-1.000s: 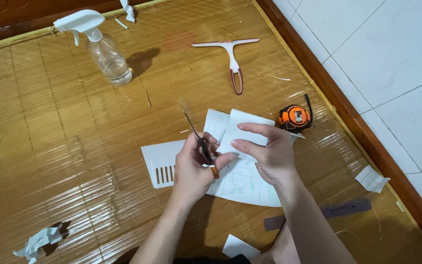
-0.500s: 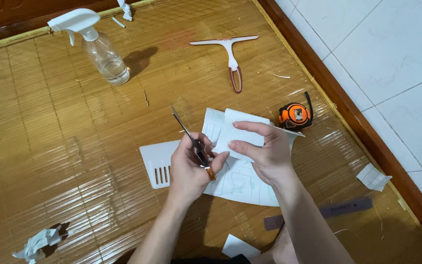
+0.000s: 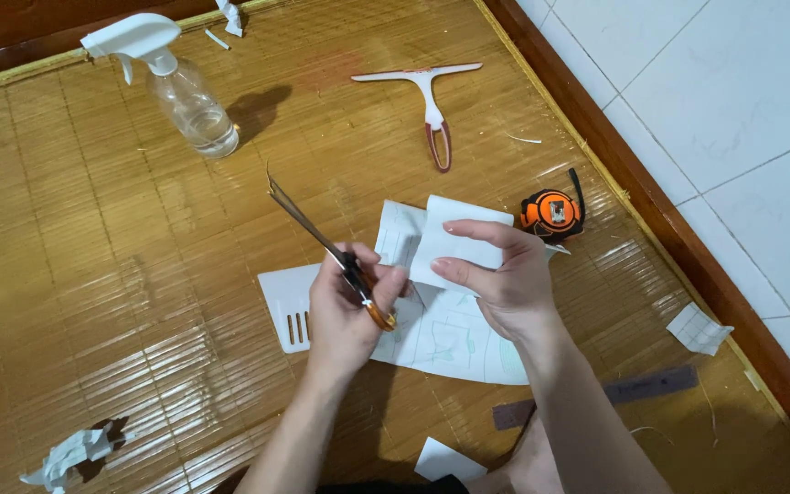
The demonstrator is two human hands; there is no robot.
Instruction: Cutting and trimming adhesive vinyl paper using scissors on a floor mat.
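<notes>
1. While the left hand was closed around the orange handles of a pair of scissors, the blades pointed up and away to the left of the large white paper sheet on the bamboo mat; whether the blades stood slightly apart could not be told.
2. The right hand pinched a smaller folded piece of white paper between thumb and fingers, held just above the sheet.
3. A white plastic scraper with slots lay touching the sheet's left edge, partly under the left hand.
4. An orange and black tape measure sat just beside the sheet's upper right corner.
5. A squeegee with a red handle lay well beyond the sheet, and a clear spray bottle stood far up to its left.
6. A dark flat ruler lay near the sheet's lower right, and a crumpled paper scrap lay well off to its lower left.
</notes>
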